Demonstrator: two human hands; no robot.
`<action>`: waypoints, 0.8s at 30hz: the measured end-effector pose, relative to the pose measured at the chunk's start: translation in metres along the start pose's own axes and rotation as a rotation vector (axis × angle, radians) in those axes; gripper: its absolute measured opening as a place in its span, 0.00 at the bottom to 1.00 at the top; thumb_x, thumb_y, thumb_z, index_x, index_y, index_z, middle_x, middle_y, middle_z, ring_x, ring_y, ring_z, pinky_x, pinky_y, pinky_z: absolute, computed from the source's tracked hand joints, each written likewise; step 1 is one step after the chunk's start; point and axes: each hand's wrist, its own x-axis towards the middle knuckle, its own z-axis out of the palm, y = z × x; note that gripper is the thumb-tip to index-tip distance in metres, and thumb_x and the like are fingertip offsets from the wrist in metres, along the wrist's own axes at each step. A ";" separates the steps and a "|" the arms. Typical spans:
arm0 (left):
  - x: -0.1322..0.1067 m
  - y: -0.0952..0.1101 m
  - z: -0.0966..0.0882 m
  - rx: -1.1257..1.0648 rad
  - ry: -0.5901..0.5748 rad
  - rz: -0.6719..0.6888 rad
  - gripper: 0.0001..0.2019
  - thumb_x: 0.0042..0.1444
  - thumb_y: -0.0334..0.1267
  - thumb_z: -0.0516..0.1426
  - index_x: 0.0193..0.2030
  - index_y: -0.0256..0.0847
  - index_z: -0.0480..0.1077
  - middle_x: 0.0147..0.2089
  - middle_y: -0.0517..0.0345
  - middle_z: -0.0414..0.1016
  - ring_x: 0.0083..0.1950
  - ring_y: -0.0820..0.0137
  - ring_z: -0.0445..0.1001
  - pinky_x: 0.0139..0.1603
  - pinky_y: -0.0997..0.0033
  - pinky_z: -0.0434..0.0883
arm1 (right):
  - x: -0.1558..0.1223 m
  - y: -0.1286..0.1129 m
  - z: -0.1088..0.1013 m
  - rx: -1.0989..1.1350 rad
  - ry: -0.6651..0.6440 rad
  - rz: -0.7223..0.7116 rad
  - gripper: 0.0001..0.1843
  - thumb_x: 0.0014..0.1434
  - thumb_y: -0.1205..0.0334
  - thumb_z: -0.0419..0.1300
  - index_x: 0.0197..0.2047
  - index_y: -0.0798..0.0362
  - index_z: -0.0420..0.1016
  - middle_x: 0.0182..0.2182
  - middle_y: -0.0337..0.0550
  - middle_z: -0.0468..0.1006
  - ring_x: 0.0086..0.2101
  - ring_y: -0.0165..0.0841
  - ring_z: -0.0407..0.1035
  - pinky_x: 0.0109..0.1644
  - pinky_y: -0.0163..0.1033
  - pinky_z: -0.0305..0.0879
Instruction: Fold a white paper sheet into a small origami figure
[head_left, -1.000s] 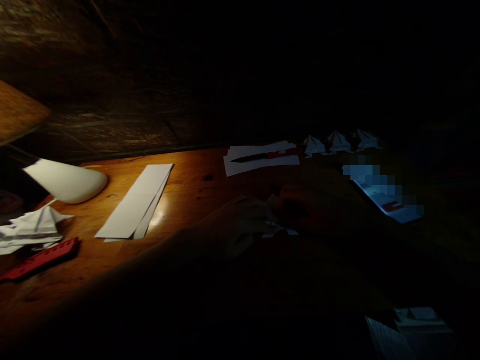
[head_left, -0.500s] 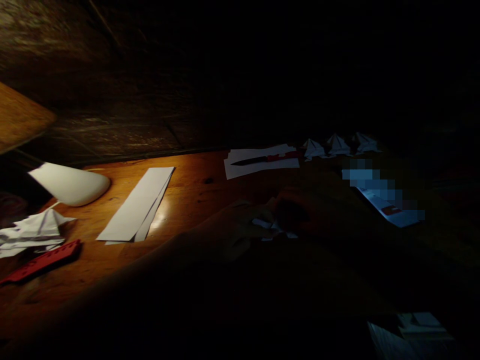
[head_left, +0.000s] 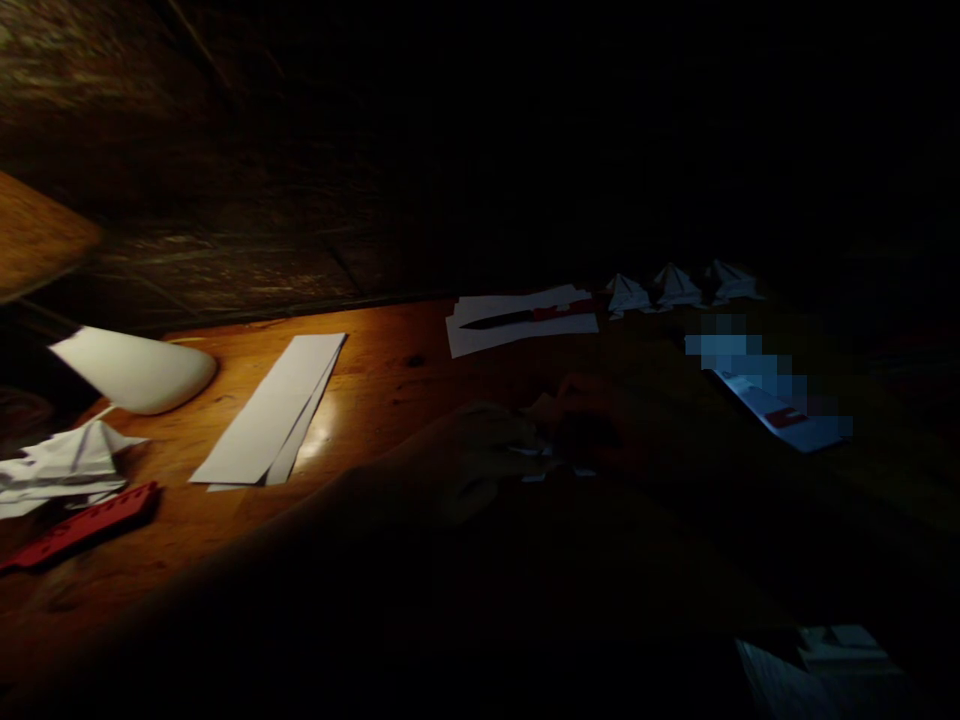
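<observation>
A small piece of folded white paper [head_left: 531, 451] lies low over the dark middle of the table, mostly covered by fingers. My left hand [head_left: 480, 455] comes in from the lower left, its fingers closed on the paper's near side. Against it, my right hand [head_left: 589, 405] has its fingers curled at the paper's far and right side. Deep shadow hides much of both hands. Behind them, a red-handled knife [head_left: 510, 318] rests on a stack of white paper sheets [head_left: 469, 340].
Three folded paper figures [head_left: 679, 287] stand at the back right, near a lit phone-like object [head_left: 787, 415]. Left are paper strips [head_left: 277, 410], a white lamp base [head_left: 142, 370], crumpled-looking folded paper [head_left: 71, 460] and a red comb-like object [head_left: 90, 525]. Papers [head_left: 847, 650] lie lower right.
My hands have drawn closer together over the folded paper, and less of it shows. My left fingers have curled inward. The surrounding objects have stayed put.
</observation>
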 end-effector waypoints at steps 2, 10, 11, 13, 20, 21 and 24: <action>0.000 0.000 0.000 0.004 -0.021 -0.010 0.24 0.63 0.23 0.52 0.62 0.45 0.73 0.59 0.51 0.77 0.60 0.61 0.73 0.61 0.57 0.71 | 0.001 -0.002 0.000 -0.016 -0.003 0.013 0.12 0.63 0.66 0.64 0.50 0.48 0.79 0.46 0.43 0.72 0.44 0.36 0.69 0.46 0.41 0.65; 0.000 -0.007 -0.001 -0.012 -0.068 0.003 0.25 0.65 0.26 0.52 0.66 0.49 0.71 0.58 0.51 0.76 0.60 0.60 0.73 0.60 0.54 0.71 | 0.010 -0.001 0.012 -0.084 0.063 0.072 0.07 0.64 0.69 0.61 0.44 0.51 0.79 0.41 0.42 0.73 0.39 0.34 0.70 0.41 0.39 0.63; 0.000 -0.008 -0.001 -0.018 -0.062 0.012 0.25 0.65 0.26 0.53 0.66 0.48 0.71 0.58 0.50 0.76 0.60 0.60 0.73 0.60 0.54 0.71 | 0.011 -0.002 0.013 -0.084 0.064 0.078 0.06 0.64 0.68 0.62 0.43 0.52 0.79 0.41 0.43 0.73 0.40 0.34 0.69 0.42 0.39 0.63; -0.001 -0.009 -0.001 -0.034 -0.048 0.002 0.24 0.64 0.25 0.53 0.64 0.47 0.72 0.58 0.50 0.76 0.60 0.61 0.73 0.60 0.56 0.72 | 0.011 -0.004 0.013 -0.086 0.057 0.098 0.04 0.63 0.67 0.63 0.42 0.53 0.79 0.41 0.44 0.73 0.40 0.34 0.69 0.42 0.40 0.63; -0.003 -0.006 -0.002 -0.035 -0.055 -0.039 0.24 0.62 0.24 0.53 0.61 0.48 0.74 0.57 0.52 0.76 0.58 0.62 0.74 0.58 0.59 0.74 | 0.013 -0.009 0.013 -0.081 0.042 0.145 0.05 0.63 0.66 0.63 0.42 0.53 0.79 0.42 0.45 0.73 0.39 0.34 0.68 0.42 0.39 0.63; -0.002 -0.006 -0.002 -0.020 -0.060 -0.041 0.24 0.61 0.24 0.52 0.60 0.47 0.74 0.56 0.52 0.76 0.57 0.62 0.74 0.57 0.59 0.74 | 0.014 -0.010 0.013 -0.081 0.038 0.152 0.05 0.63 0.65 0.63 0.42 0.53 0.79 0.42 0.45 0.73 0.40 0.35 0.68 0.42 0.40 0.63; 0.001 -0.003 -0.002 0.013 -0.065 -0.040 0.22 0.61 0.24 0.52 0.58 0.45 0.75 0.55 0.51 0.77 0.56 0.62 0.75 0.56 0.58 0.74 | 0.014 -0.012 0.012 -0.076 0.045 0.180 0.06 0.59 0.66 0.65 0.42 0.54 0.77 0.43 0.46 0.74 0.40 0.36 0.69 0.43 0.41 0.64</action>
